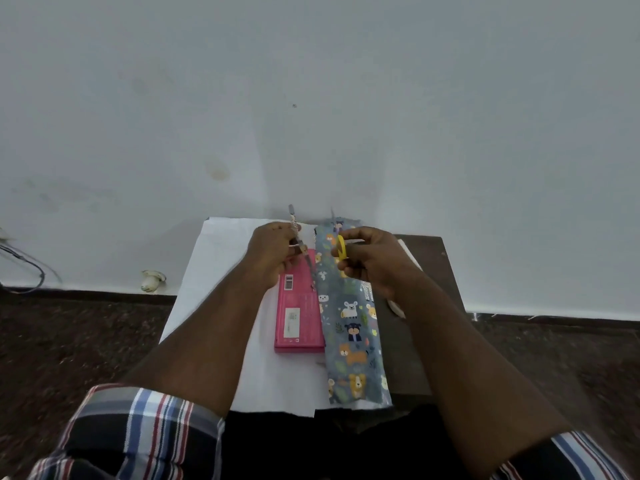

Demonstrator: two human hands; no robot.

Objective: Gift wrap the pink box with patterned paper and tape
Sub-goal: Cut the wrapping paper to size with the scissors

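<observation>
Head view, item by item.

Pink box (299, 311): lies flat on a white sheet (221, 271) that covers the left part of the dark surface (433, 268). Its printed labels face up, and its long side runs away from you.

Patterned paper (353, 327): a grey-blue strip with cartoon animals, lying just beside the box on its right. Its left edge overlaps or touches the box's right edge; which of the two you cannot tell. Its near end reaches past the box toward you.

Your left hand (273, 254): raised over the far end of the box, fingers curled round a thin patterned tool (298, 237) with a metal tip pointing away from you. What the tool is stays unclear.

Your right hand (370, 261): raised over the far part of the paper, fingers and thumb pinching a small yellow ring (341, 249), likely a tape roll.

Checked sleeves (138, 431): rolled above both elbows, at the bottom edge.

Wall (311, 98): pale, behind the surface.

Floor (69, 334): dark and speckled.
</observation>
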